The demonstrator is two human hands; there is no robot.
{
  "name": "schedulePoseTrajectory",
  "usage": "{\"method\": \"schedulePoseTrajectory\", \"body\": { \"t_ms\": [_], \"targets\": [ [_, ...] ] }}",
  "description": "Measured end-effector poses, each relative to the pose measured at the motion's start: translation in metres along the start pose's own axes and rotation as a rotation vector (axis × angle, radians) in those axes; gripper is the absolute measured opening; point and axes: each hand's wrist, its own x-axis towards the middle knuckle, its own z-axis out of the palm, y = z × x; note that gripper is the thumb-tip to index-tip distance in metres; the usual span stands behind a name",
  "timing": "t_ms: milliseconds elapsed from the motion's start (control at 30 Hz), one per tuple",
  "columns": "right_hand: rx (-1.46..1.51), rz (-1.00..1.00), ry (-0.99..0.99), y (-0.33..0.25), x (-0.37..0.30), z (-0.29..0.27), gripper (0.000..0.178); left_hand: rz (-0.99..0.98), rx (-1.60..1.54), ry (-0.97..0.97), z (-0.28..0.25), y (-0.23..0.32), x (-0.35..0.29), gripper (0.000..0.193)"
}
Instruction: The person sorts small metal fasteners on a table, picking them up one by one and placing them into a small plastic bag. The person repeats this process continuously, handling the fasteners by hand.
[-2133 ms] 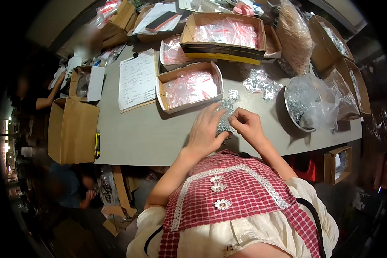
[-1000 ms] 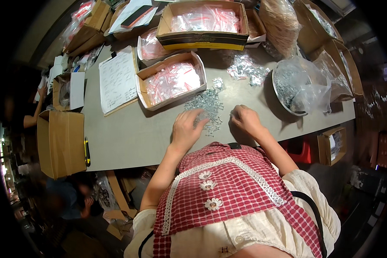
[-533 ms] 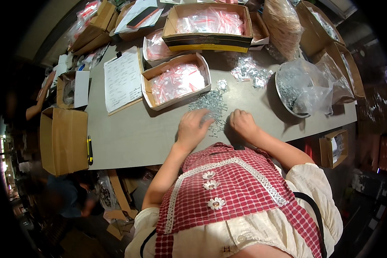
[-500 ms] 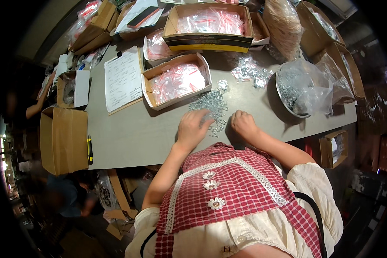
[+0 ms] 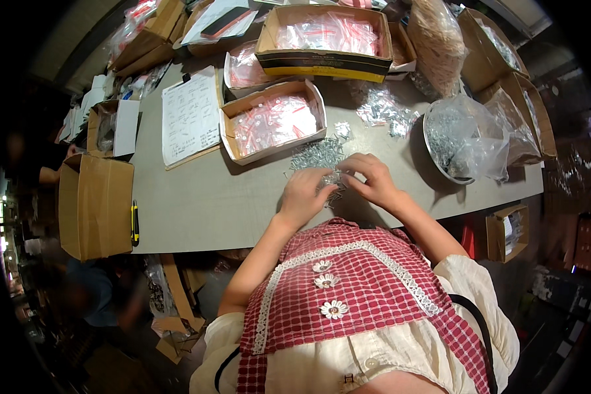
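Note:
Small silvery screws (image 5: 316, 155) lie in a loose pile on the grey table in front of me. My left hand (image 5: 305, 195) hovers at the pile's near left edge, fingers bent to the right and thumb apart from them. From the right, my right hand (image 5: 372, 180) reaches over the pile's near edge, its fingers curved and its thumb held apart. The two hands' fingertips nearly meet over the screws. Whether a small screw sits at the fingertips is too fine to make out. Just beyond is an open carton (image 5: 274, 154) of small red-edged clear bags.
A steel bowl (image 5: 427, 148) of screws with a plastic bag stands at right. Small filled packets (image 5: 381, 108) lie beyond my hands. At left are a clipboard with a paper sheet (image 5: 189, 118), a cardboard box (image 5: 98, 210) and a yellow-black cutter (image 5: 135, 223). More cartons line the back.
My right hand has moved left over the screws, uncurling from a closed shape. My left hand has shifted slightly right, close to it.

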Motion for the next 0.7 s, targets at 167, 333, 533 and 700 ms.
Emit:
{"method": "schedulePoseTrajectory", "body": {
  "t_ms": [167,333,533,700],
  "targets": [
    [-0.347,0.072,-0.148,0.030,-0.017,0.023,0.012,-0.029,0.011,-0.017,-0.003,-0.006,-0.003,0.031],
    [-0.203,0.122,-0.042,0.029,-0.020,0.029,0.010,-0.022,0.037,-0.013,-0.006,-0.008,-0.001,0.031],
    [0.111,0.095,0.038,-0.015,0.002,0.006,0.014,-0.026,0.035,-0.010,-0.006,-0.004,0.003,0.032],
    [0.141,0.153,-0.005,-0.019,0.008,0.004,0.013,-0.069,-0.026,-0.030,-0.005,0.001,0.013,0.030]
  ]
}}
